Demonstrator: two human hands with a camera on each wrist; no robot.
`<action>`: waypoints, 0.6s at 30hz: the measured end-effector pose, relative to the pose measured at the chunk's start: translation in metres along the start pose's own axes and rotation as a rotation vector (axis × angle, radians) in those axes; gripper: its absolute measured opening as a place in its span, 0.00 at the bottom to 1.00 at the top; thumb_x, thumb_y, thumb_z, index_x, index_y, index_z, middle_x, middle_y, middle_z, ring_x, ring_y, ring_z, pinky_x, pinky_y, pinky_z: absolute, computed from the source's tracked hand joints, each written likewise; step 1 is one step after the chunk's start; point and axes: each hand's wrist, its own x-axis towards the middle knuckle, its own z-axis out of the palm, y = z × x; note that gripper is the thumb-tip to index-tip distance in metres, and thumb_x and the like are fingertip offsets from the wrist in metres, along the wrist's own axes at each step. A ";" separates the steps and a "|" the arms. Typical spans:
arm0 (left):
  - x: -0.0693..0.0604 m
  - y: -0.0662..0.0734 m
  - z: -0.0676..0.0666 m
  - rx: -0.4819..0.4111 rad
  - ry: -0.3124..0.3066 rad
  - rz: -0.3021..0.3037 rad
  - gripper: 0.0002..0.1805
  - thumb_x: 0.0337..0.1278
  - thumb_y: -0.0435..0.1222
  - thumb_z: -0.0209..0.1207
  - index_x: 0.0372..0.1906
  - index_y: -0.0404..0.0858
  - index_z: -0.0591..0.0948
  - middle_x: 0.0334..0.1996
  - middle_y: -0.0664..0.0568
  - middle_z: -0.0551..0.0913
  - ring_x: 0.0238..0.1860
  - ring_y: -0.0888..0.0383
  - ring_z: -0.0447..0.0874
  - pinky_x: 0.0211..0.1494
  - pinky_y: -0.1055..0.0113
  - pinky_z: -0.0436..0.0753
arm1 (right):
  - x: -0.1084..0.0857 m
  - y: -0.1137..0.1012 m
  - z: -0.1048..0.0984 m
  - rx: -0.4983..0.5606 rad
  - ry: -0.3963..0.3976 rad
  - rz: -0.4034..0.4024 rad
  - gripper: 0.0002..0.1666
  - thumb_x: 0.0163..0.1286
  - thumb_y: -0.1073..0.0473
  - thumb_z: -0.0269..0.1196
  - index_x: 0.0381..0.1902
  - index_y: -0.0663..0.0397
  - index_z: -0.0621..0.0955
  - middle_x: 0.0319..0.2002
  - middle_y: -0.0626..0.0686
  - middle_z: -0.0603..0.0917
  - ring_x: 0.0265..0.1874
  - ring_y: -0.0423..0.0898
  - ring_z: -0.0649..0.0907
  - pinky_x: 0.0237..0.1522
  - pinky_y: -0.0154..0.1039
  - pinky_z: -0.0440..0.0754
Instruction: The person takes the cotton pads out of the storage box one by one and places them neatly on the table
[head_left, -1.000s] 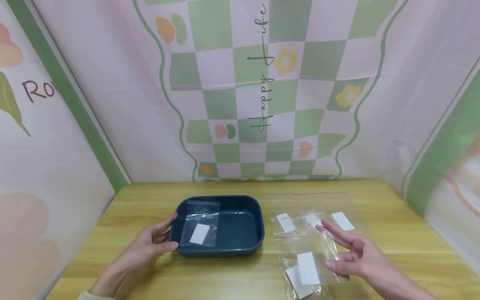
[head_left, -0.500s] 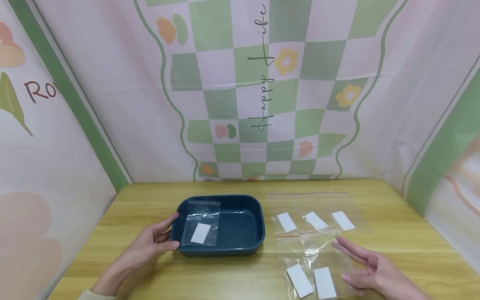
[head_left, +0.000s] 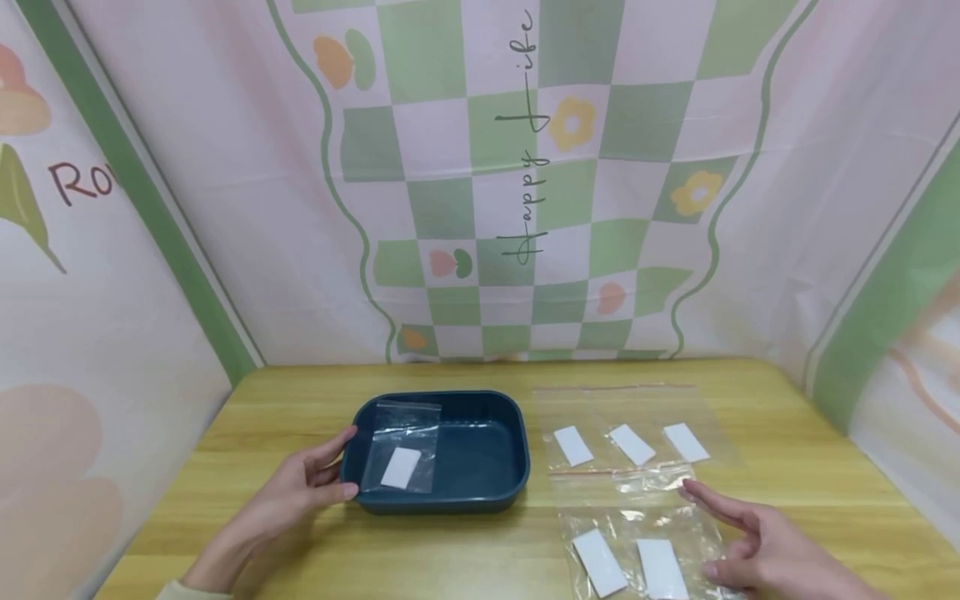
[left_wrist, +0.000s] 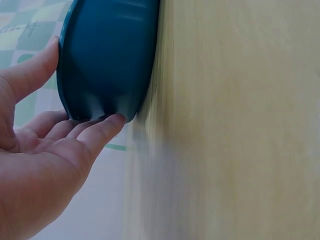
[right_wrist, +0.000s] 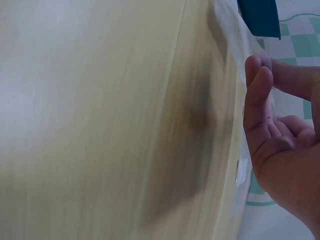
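Note:
The left hand (head_left: 292, 496) grips the left end of a dark blue tray (head_left: 480, 500). In the left wrist view its thumb (left_wrist: 41, 70) touches the rim and the fingers lie against the wall. A clear zip bag (head_left: 399, 425) with a small white card (head_left: 401, 467) lies inside the tray, at the left. On the right, the right hand (head_left: 776, 542) holds the right edge of a clear zip bag (head_left: 660, 518) with a white card (head_left: 662, 570) in it. Plastic reaches its fingertips in the right wrist view, which partly hides where they meet.
Beside that bag lies another zip bag with a white card (head_left: 600, 562). Behind them several clear bags overlap in a row, holding white cards (head_left: 632, 444). The wooden table (head_left: 450, 558) ends at a patterned cloth backdrop (head_left: 495, 292).
The right hand has lowered its bag from above the front bag onto the table and drawn it to the right. The left hand and tray have stayed nearly still.

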 end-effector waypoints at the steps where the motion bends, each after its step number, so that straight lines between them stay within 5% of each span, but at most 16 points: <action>1: 0.000 0.000 0.000 0.001 0.000 0.000 0.47 0.67 0.28 0.67 0.83 0.30 0.53 0.81 0.31 0.49 0.75 0.28 0.58 0.66 0.61 0.80 | 0.000 0.000 -0.001 -0.046 0.009 0.000 0.58 0.69 0.67 0.69 0.76 0.02 0.58 0.23 0.33 0.78 0.17 0.29 0.75 0.13 0.35 0.80; 7: 0.000 0.000 0.000 0.011 -0.001 0.003 0.47 0.68 0.29 0.67 0.83 0.30 0.53 0.81 0.31 0.48 0.75 0.28 0.58 0.66 0.61 0.80 | 0.001 0.003 -0.002 -0.186 0.038 -0.003 0.58 0.68 0.63 0.72 0.76 0.03 0.56 0.16 0.33 0.69 0.14 0.28 0.71 0.11 0.38 0.79; 14: 0.000 -0.001 0.000 0.009 0.004 0.003 0.47 0.67 0.29 0.68 0.83 0.30 0.53 0.80 0.31 0.49 0.75 0.28 0.59 0.66 0.61 0.80 | 0.002 0.008 0.000 -0.348 0.106 -0.050 0.56 0.66 0.63 0.74 0.79 0.17 0.59 0.16 0.31 0.67 0.13 0.26 0.69 0.10 0.37 0.77; 18: 0.000 -0.001 -0.001 0.015 0.003 0.001 0.47 0.68 0.30 0.68 0.83 0.31 0.54 0.81 0.31 0.49 0.75 0.28 0.58 0.66 0.60 0.80 | 0.002 0.009 0.001 -0.350 0.116 -0.049 0.55 0.67 0.62 0.73 0.79 0.17 0.58 0.16 0.31 0.69 0.13 0.27 0.71 0.10 0.39 0.78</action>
